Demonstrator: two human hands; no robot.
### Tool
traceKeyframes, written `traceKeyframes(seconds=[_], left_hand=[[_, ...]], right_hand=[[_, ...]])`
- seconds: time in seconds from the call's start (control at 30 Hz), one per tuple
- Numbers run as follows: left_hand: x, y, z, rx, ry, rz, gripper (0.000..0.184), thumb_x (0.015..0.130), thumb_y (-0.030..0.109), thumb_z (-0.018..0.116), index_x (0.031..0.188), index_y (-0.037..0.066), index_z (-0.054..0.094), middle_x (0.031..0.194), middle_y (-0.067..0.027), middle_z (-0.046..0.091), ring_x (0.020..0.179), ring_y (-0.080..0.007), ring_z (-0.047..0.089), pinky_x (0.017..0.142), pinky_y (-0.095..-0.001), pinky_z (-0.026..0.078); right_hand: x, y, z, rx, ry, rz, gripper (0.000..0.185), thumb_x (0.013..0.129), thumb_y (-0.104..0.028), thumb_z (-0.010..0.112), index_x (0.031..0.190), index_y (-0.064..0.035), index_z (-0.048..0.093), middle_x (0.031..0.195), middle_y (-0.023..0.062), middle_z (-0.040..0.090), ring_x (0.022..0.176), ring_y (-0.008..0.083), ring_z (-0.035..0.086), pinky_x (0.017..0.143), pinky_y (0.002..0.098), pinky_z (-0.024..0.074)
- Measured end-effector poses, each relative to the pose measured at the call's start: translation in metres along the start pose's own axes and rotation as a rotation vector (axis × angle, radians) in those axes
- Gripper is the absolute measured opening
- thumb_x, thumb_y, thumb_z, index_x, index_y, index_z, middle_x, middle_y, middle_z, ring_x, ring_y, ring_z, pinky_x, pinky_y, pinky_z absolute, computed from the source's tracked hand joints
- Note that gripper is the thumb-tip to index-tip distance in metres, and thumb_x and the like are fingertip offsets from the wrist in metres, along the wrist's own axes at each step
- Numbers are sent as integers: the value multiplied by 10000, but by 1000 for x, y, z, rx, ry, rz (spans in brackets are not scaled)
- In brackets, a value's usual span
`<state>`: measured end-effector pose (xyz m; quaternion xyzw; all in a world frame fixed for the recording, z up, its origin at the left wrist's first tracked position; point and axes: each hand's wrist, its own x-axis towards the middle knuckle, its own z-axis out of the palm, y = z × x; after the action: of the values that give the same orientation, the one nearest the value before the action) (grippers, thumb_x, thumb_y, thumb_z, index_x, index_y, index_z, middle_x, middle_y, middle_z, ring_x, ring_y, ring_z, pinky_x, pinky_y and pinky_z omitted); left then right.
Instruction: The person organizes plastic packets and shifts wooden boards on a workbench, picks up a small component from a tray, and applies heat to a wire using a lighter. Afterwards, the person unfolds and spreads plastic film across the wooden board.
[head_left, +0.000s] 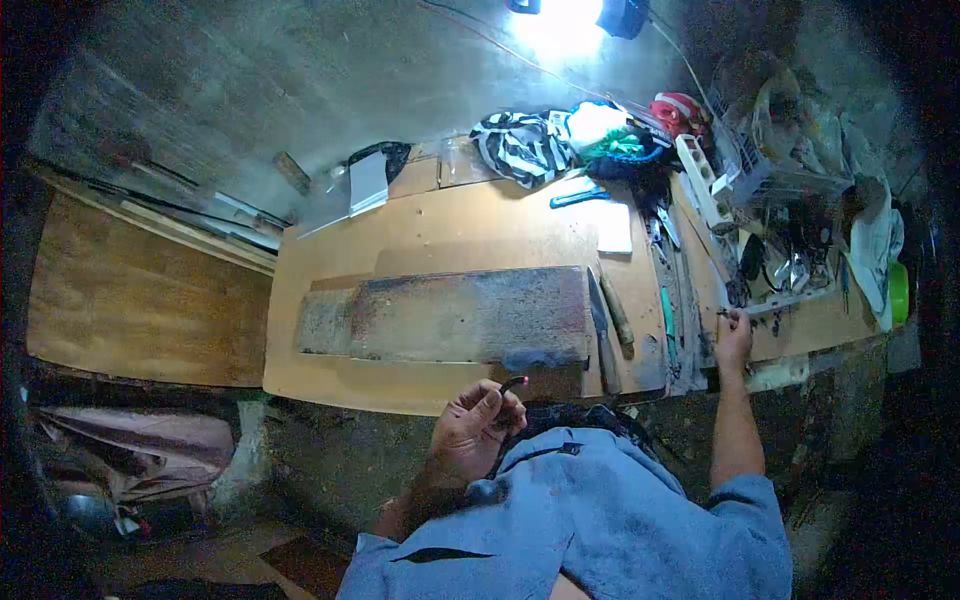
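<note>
**Small dark piece pinched in the left hand, before a cluttered work surface**

The fingers of the left hand (468, 428) are closed on a small, dark, slightly curved piece (513, 384) with a pink tip, raised just off the near edge of the surface (340, 240). The piece is probably light and fairly stiff, its thinness making it easy to drop or snap; the dark shank, clear of the pink tip, offers the surest hold. The right hand (735, 350), between 2 and 3 o'clock from the left, has its fingers drawn narrow beside small dark bits; whether they grip anything cannot be told.

Around the left hand: at 12 o'clock, a worn, stained board (450, 315) lies flat, with striped cloth (525, 150) beyond it; at 2 o'clock, a long blade (603, 335) and, farther out, a green tool (668, 318). From the right hand, a wire basket (790, 187) stands towards 1 o'clock.
</note>
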<state>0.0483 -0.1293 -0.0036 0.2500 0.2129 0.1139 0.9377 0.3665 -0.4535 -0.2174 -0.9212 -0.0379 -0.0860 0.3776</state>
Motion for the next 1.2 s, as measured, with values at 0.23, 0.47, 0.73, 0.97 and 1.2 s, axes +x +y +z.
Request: traceKeyframes(seconds=[0.23,0.47,0.73,0.97,1.2], left_hand=[[2,-1,7,-50,-33,-13,153,924,164,521,945,27,583,869,-115,622,785,-217,598,708,-329,487],[7,-1,8,-114,-33,-39,154,923,174,523,935,32,580,861,-112,616,795,-208,584,706,-338,478],[28,-11,-10,3,-11,-175,197,942,216,483,929,43,576,862,-80,630,779,-184,617,720,-315,505],[44,-12,-24,9,55,-296,232,958,253,445,975,58,570,919,-63,629,827,-168,612,765,-332,503],[47,15,-43,43,34,-330,253,970,246,424,1022,45,569,949,-58,626,894,-162,604,816,-334,491]], right_hand=[[2,-5,-3,43,27,131,249,826,-135,626,1029,-10,552,954,134,627,845,265,617,734,372,472],[-4,-35,-11,-137,166,-6,227,848,-145,598,1027,-13,552,900,142,612,842,263,583,754,365,456],[-87,-210,-8,569,-584,-54,214,861,-127,592,1045,-18,583,960,64,597,844,138,555,753,273,454],[-156,-291,25,1132,-1168,418,189,928,-86,498,1088,-7,560,988,47,596,943,105,550,830,250,448],[-158,-318,41,1080,-1072,204,150,930,-90,506,1042,-9,565,931,39,599,873,100,554,779,244,455]])
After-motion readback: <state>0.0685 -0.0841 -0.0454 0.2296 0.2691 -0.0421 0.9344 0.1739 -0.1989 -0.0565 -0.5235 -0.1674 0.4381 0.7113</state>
